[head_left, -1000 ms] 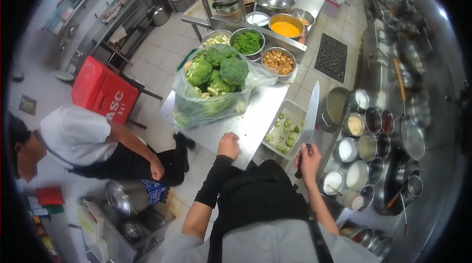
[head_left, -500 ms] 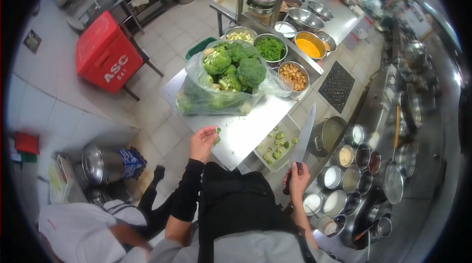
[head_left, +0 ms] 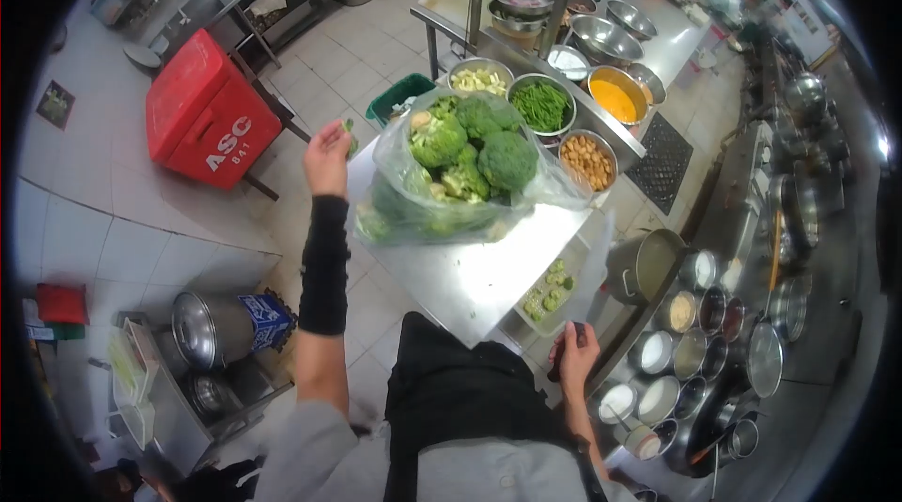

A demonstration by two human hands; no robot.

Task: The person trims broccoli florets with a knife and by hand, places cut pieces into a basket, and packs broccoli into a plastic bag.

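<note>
My left hand [head_left: 326,159] reaches out past the far left side of the steel table [head_left: 442,281], fingers closed on a small green broccoli piece [head_left: 350,138]. A black-handled knife is in my right hand [head_left: 577,352], its blade [head_left: 594,262] pointing forward and blurred by motion. On the table stands an open clear plastic bag [head_left: 395,206] full of broccoli heads [head_left: 507,160]. Cut florets [head_left: 554,288] lie in a pale tray below the table's right edge, near the knife. A few green crumbs dot the tabletop.
A green bin [head_left: 411,87] stands behind the table, left of bowls of green vegetables [head_left: 542,108], orange liquid [head_left: 615,100] and brown cubes [head_left: 587,162]. A red box [head_left: 211,117] is at left. Seasoning pots [head_left: 689,352] and a large pot [head_left: 639,267] line the right.
My left hand has swung forward and left from over the table with the broccoli piece. The knife hand has shifted slightly down and right. The person at lower left has mostly gone from view.
</note>
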